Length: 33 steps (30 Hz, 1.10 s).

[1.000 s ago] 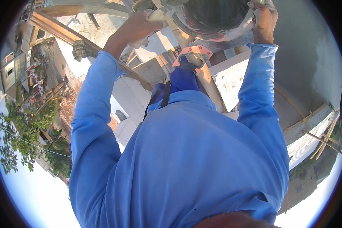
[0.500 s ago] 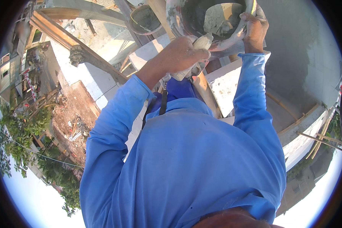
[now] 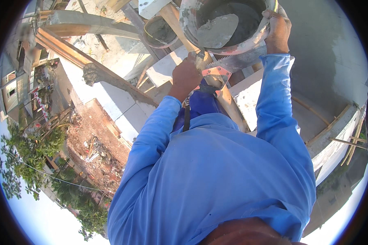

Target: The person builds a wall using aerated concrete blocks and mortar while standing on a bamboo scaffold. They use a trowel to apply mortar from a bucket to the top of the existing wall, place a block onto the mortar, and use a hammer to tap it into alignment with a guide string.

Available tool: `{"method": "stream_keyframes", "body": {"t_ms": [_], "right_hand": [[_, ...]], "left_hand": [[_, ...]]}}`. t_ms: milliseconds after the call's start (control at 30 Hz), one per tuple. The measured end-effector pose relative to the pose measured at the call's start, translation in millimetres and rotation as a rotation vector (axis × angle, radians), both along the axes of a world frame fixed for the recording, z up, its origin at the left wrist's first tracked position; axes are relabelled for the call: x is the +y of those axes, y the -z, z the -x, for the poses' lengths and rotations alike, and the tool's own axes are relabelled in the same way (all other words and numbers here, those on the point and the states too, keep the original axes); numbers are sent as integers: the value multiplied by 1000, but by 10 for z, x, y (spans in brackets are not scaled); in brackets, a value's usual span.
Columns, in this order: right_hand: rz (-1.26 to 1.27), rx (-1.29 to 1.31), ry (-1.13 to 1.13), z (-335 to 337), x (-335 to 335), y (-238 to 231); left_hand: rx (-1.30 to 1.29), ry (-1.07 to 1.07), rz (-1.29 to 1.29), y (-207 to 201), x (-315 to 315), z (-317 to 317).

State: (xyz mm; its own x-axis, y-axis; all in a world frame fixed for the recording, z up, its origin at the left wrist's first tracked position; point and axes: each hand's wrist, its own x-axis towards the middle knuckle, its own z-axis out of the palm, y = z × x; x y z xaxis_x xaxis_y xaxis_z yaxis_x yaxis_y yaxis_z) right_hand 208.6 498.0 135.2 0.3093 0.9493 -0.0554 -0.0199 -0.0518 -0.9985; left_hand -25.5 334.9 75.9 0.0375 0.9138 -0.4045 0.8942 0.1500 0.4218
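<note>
My right hand (image 3: 278, 29) is closed round the rim of a mortar-smeared bucket (image 3: 187, 25), which tilts toward me and has wet grey mortar inside. Just left of it my left hand (image 3: 187, 76) is closed on what looks like the handle of a trowel. Its broad, grey-coated blade (image 3: 218, 32) is over the mortar in the bucket; the handle is mostly hidden by my fingers. Below the bucket lies a handsaw (image 3: 238, 60) with a toothed blade and an orange-edged handle, close to my left hand.
A smaller bucket (image 3: 146, 33) with mortar stands left of the big one. White blocks (image 3: 249, 98) and wooden boards (image 3: 229, 104) lie below. A long beam (image 3: 118, 81) slants at the left; a grey plastered wall (image 3: 323, 53) rises at the right. Rubble ground (image 3: 90, 139) lies far below.
My left hand has turned and drawn back from the bucket's rim, and the grey-coated blade has shifted left inside it. The handsaw now shows more. My right hand stays on the rim.
</note>
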Motion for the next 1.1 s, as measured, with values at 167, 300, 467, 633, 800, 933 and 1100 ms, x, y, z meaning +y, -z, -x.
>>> {"method": "stream_keyframes", "body": {"t_ms": [167,300,467,633,800,933,1100], "right_hand": [[130,-20,247,125,-35,18],[120,78,191,5,-8,124],[58,281,71,-133,100,201],[16,346,-51,-112,81,405],[-24,308,14,217,-135,43],[-55,-3,-53,210,-58,67],[-134,133,-197,403,-42,-82]], "left_hand": [[-106,-102,28,313,-786,158],[-63,-225,360,68,-1293,486],[-404,-239,82,-255,-1326,910],[-759,-401,50,-690,-368,827],[-417,-20,225,-317,-197,938],[54,-90,281,-645,-986,1501],[220,109,-78,-1547,-695,1471]]}}
